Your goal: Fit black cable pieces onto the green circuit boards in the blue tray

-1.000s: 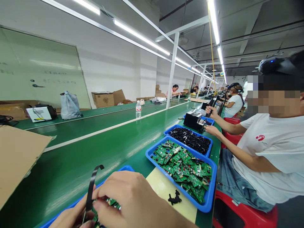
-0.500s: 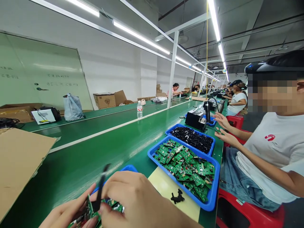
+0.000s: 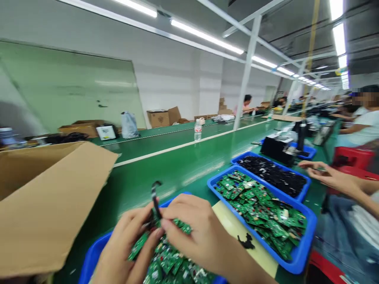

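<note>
Low in the head view, my left hand (image 3: pixel 122 242) pinches a small green circuit board (image 3: pixel 152 221), mostly hidden by the fingers. My right hand (image 3: pixel 197 234) closes thumb and forefinger on a thin black strip (image 3: pixel 154 196), which stands up from the board with a bent top end. Whether the strip is fixed to the board I cannot tell. Beneath both hands is a blue tray (image 3: pixel 91 258) heaped with green circuit boards (image 3: pixel 171 256).
To the right, another blue tray (image 3: pixel 309 236) holds green boards, with a tray of black parts (image 3: pixel 272 173) behind it. Small black pieces (image 3: pixel 246 240) lie on a pale sheet (image 3: pixel 226 215). A cardboard box (image 3: pixel 56 209) stands left. A co-worker's hands (image 3: pixel 322 173) are at far right.
The view has swung right-to-left, so trays and hands appear farther right. My hands have lifted a little with the board and strip, showing more of the tray beneath.
</note>
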